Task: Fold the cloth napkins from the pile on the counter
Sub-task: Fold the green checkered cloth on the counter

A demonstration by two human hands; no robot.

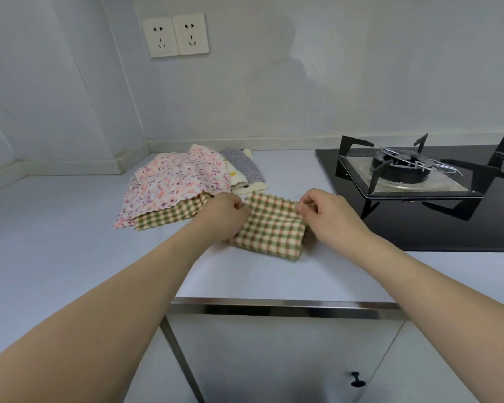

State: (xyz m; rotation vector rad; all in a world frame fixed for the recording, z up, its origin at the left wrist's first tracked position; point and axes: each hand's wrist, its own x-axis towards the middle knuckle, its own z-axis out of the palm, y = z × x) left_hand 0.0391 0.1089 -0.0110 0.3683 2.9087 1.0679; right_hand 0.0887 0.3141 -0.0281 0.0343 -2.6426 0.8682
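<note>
Two bare forearms reach in from the near edge of the table (70, 251), above a cabinet door with a small black knob (357, 380). The left hand (224, 212) has its grip clamped on the left far corner of a green-and-pink checked napkin (269, 228), fingers curled and pinching the cloth. The right hand (325, 212) has its grip clamped likewise on the napkin's right far corner, thumb and fingers pressed together on the edge. This napkin lies folded over on the table, between the two hands, a little back from the near edge and about midway along it, just left of the black gas hob (419, 181) that fills the table's right side. Just beyond the left hand, toward the far edge, sits the pile (181, 181): a pink floral napkin on top, a green checked one showing beneath its near edge, and a grey dotted and a cream one peeping out at the right. Two white wall sockets (175, 34) sit on the wall above the pile.
</note>
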